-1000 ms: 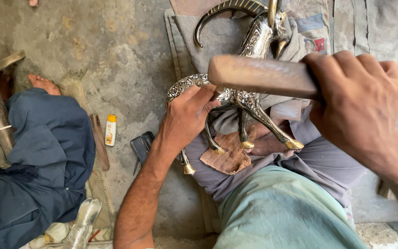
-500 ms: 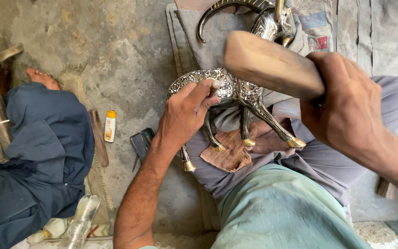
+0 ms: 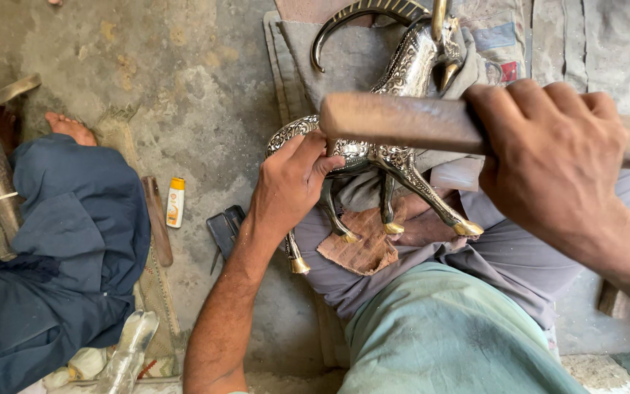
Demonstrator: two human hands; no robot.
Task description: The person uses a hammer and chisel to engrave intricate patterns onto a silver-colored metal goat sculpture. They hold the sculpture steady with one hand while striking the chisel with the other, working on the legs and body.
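two hands working an engraved metal goat figure (image 3: 395, 109) laid across the lap.

the left hand (image 3: 289, 182) is closed around the figure's silvery body, steadying it on the grey trousers over a scrap of brown leather (image 3: 362, 248). the right hand (image 3: 555, 157) is clenched on a wooden mallet (image 3: 395, 120), held level just above the figure's back. a second person in dark blue clothes (image 3: 60, 248) sits on the concrete floor (image 3: 184, 87) to the left, near a small yellow bottle (image 3: 176, 202).
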